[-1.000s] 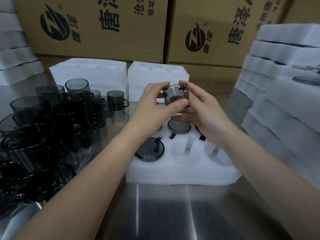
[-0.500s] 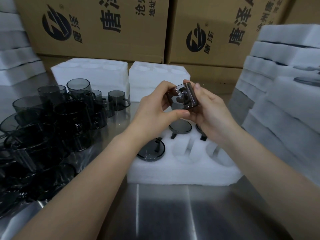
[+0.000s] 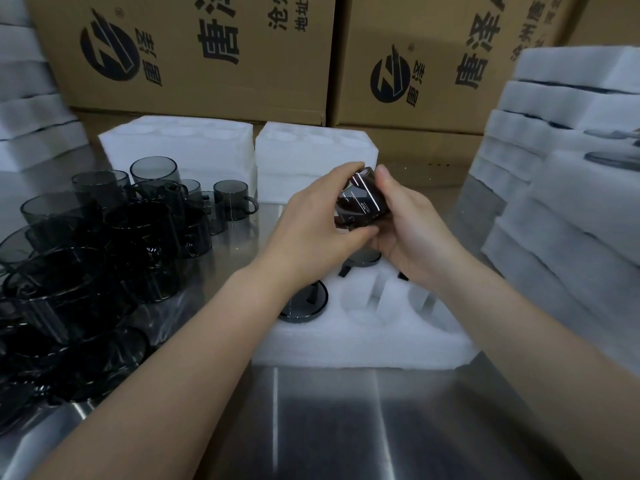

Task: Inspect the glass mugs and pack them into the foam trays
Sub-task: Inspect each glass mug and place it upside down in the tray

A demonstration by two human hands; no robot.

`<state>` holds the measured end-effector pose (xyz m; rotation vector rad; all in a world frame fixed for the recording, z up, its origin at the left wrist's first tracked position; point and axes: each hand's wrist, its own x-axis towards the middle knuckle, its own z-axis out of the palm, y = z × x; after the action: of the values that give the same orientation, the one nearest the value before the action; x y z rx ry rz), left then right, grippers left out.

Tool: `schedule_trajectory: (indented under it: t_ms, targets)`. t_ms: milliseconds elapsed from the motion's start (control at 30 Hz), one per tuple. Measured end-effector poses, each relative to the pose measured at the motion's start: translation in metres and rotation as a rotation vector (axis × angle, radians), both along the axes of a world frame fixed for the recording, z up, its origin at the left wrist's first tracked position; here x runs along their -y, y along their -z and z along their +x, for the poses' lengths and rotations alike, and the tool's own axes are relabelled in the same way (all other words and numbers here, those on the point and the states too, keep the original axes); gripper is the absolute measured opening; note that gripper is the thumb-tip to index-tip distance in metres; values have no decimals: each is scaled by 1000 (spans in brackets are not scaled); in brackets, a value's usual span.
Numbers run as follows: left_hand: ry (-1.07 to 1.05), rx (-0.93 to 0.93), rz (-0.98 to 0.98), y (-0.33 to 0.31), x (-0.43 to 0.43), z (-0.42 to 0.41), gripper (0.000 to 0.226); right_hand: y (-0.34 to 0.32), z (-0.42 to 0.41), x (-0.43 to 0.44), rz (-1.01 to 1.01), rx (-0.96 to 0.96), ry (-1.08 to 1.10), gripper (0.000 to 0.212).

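Dark loose mugs (image 3: 104, 258) are crowding the steel desk (image 3: 346, 427) at the left, foam stacks (image 3: 571, 209) are rising at the right, and cardboard boxes (image 3: 207, 64) are standing behind two foam blocks (image 3: 180, 147). Both forearms (image 3: 194, 358) are reaching over the foam tray (image 3: 346, 348), covering some pockets. The left grip (image 3: 311, 230) and right grip (image 3: 412, 233) are both clamping one smoky glass mug (image 3: 360, 202), tilted above the tray's far side, light streaks glinting on its wall. A packed mug (image 3: 308, 306) is sitting in the near-left pocket; others are peeking out under the grips, and the held mug's handle is hard to make out
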<state>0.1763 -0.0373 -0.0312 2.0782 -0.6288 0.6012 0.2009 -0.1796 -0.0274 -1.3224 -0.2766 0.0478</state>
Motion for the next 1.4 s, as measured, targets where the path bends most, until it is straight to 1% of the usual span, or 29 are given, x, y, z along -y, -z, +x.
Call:
schedule_trajectory:
  t_ms: [67,133,233,333,400,500,567,633,733,833,900,1000,1100,1200,1333,1400]
  targets:
    - [8,35,-8,-1,-1,-1,59,-2,-2,-1,20,-19,-20,39]
    - [33,35,-21,0,-2,-1,56,-5,-3,2,74,-55,-40,39]
    - [81,13,-30,2,-2,-1,59,-7,-3,6,183,-103,-55,37]
    - [107,-9,-45,4,-3,0,64,-8,-2,8,215,-129,-100,35]
    - [104,-18,-59,3,-5,0,66,-8,-1,10,208,-146,-165,37]
    - [104,-71,-107,2,-6,0,68,-8,1,13,116,-159,-298,50]
    - [91,-99,-104,0,-5,-1,78,-8,0,12,38,-162,-356,54]
    - [97,-109,-83,0,-4,-2,87,-8,-2,8,15,-158,-351,55]
    - [75,-113,-57,1,-3,-2,92,-7,-4,4,116,-131,-271,47]
    - [30,-47,-57,2,-3,-1,83,-6,-4,4,126,-121,-191,41]
    - [44,-9,-57,2,-3,-2,76,-7,-4,4,132,-141,-164,40]
    - [92,2,-20,1,-3,-3,77,-10,-5,5,217,-187,-171,38]
    - [127,15,39,-1,-2,-5,79,-10,-5,5,235,-201,-179,41]
    - [133,30,50,-4,-1,-8,77,-9,-3,8,192,-183,-237,41]
    - [69,61,29,-5,0,-9,76,-7,1,14,151,-239,-411,57]
    - [52,66,6,-4,0,-7,74,-4,2,14,140,-242,-438,59]
